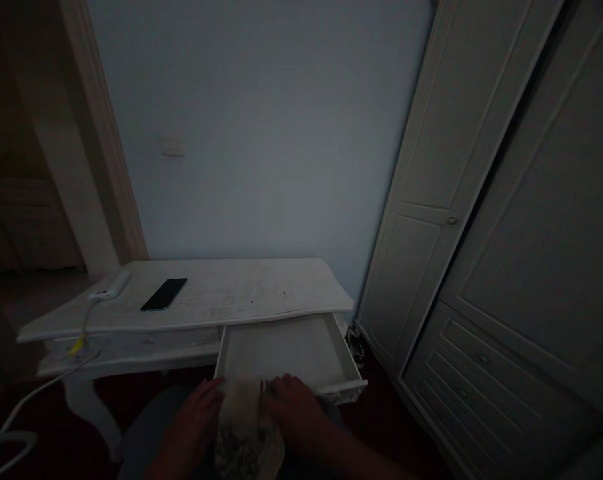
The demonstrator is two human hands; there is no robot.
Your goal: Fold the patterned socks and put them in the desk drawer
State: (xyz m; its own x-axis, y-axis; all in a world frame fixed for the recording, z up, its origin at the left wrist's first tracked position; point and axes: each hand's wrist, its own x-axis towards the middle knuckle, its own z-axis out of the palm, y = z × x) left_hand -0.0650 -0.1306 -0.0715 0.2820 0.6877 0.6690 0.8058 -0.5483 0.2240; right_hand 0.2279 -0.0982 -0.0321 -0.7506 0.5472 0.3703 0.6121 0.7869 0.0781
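Note:
In the dim head view, a soft pale item (240, 407), cloth-like with a dark speckled lower part, hangs between my hands at the front of an open drawer (291, 347). Its exact kind is unclear in this light. My left hand (198, 413) is closed at its left upper edge. On the other side, my right hand (294, 407) grips the right upper edge, fingers bent. Both hands are close to the drawer's front edge. The visible drawer floor is pale and bare.
The white table (241, 283) carries a dark phone (164, 294) and a white power strip (110, 285) with a cable. A grey wardrobe (416, 260) stands at the right. Dark shoes (354, 345) lie on the floor beside the drawer.

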